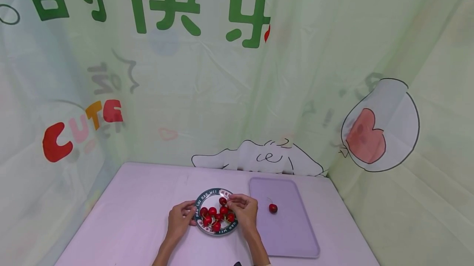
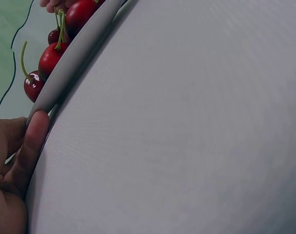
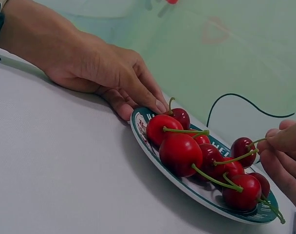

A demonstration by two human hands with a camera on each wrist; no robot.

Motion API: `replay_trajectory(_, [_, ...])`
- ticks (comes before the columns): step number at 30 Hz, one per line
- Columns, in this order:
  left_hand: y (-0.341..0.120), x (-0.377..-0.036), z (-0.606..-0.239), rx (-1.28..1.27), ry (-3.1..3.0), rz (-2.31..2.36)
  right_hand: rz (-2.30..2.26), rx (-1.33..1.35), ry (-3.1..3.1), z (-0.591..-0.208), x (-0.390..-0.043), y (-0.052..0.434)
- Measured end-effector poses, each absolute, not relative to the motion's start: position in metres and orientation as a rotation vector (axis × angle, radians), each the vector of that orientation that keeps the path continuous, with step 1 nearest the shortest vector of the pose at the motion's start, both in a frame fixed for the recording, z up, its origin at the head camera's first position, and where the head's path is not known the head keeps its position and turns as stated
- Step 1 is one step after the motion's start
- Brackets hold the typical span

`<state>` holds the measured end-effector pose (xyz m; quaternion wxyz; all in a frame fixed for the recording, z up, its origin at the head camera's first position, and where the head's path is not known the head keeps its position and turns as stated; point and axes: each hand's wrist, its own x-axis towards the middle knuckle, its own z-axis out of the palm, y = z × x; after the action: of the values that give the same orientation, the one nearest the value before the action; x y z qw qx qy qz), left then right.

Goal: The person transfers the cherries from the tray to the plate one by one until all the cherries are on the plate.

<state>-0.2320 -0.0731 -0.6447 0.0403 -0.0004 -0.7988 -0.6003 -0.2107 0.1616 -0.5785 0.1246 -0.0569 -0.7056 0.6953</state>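
A round plate [image 1: 198,226] with a dark green lettered rim holds several red cherries [image 1: 216,226] with green stems. My left hand [image 1: 180,219] grips the plate's left edge. In the right wrist view its thumb lies at the top of the rim, with the other fingers lower against the outer side. Over the plate's right side, my right hand [image 1: 243,211] pinches the thin stem of one dark red cherry [image 3: 241,150] between thumb and forefinger. That cherry is at the far side of the pile, close over the plate. The left wrist view shows the plate edge-on.
Right of the plate lies a flat purple tray [image 1: 285,237] with a single stemmed cherry [image 1: 273,208] on it. Both stand on a pale table [image 1: 148,192]. Printed curtains [image 1: 222,93] hang behind the table and along both sides.
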Motion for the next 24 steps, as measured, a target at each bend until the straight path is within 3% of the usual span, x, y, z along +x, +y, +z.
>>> replay_trajectory(24, [-0.0729, -0.2295, -0.6405, -0.054, -2.432, -1.842, 1.831, -0.041, -2.251, -0.5854, -0.2164, 0.1543])
